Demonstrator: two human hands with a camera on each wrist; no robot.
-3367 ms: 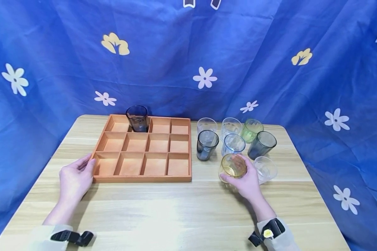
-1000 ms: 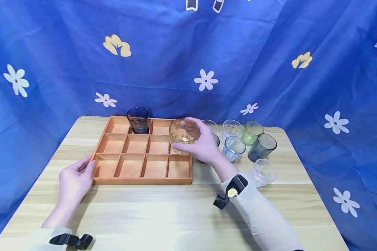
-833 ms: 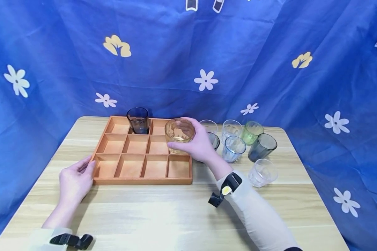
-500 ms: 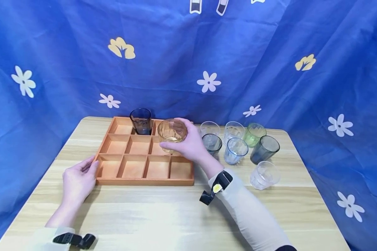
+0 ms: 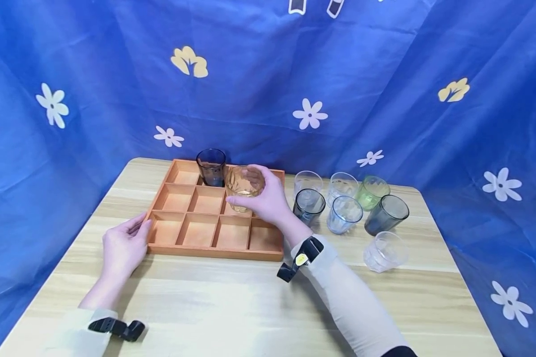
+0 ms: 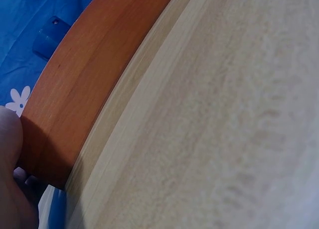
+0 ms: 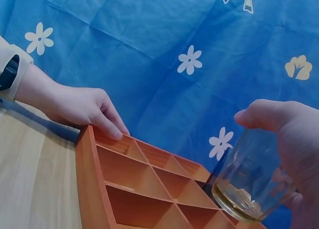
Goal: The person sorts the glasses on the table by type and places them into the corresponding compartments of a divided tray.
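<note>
Amber glass [image 5: 235,185] over the third column from the left of the wooden tray [image 5: 214,251]; whether its base touches the tray, I cannot tell. I see the right hand [image 5: 270,201] curved around it, thumb and fingers parted by its width. The left hand [image 5: 124,249] pinches the tray's front left corner. A dark glass [image 5: 211,171] stands in the tray's back row; right of the tray, I count seven more glasses [image 5: 345,216]
</note>
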